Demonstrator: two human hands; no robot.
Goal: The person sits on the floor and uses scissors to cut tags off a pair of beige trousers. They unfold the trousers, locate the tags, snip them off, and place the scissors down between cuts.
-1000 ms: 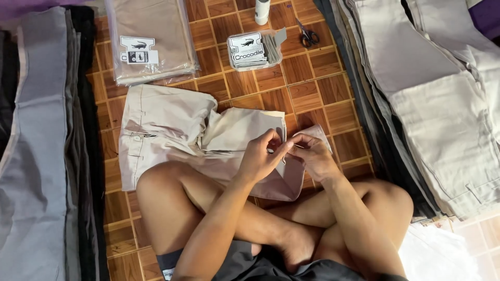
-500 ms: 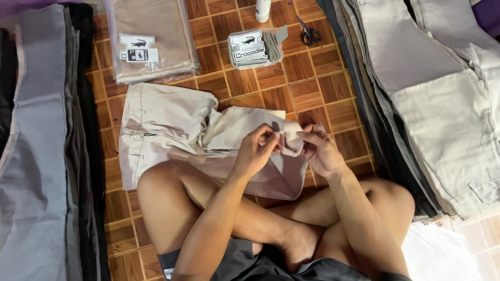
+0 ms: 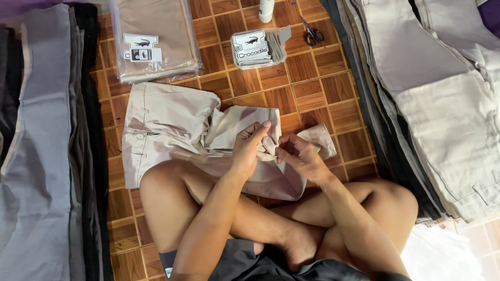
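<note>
Beige cotton trousers (image 3: 166,125) lie crumpled on the brown parquet floor (image 3: 312,93), over the seated person's crossed legs. Left hand (image 3: 250,148) and right hand (image 3: 299,156) both pinch a bunched fabric fold.

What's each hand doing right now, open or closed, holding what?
Left hand: closed, fingers pinching a fold of the beige trousers.
Right hand: closed, fingers pinching the same fabric fold beside the left hand.

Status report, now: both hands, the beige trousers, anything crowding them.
Left hand and right hand both pinching a fold of the beige trousers, spread on the wooden floor. Tag stack, scissors lie apart.
</note>
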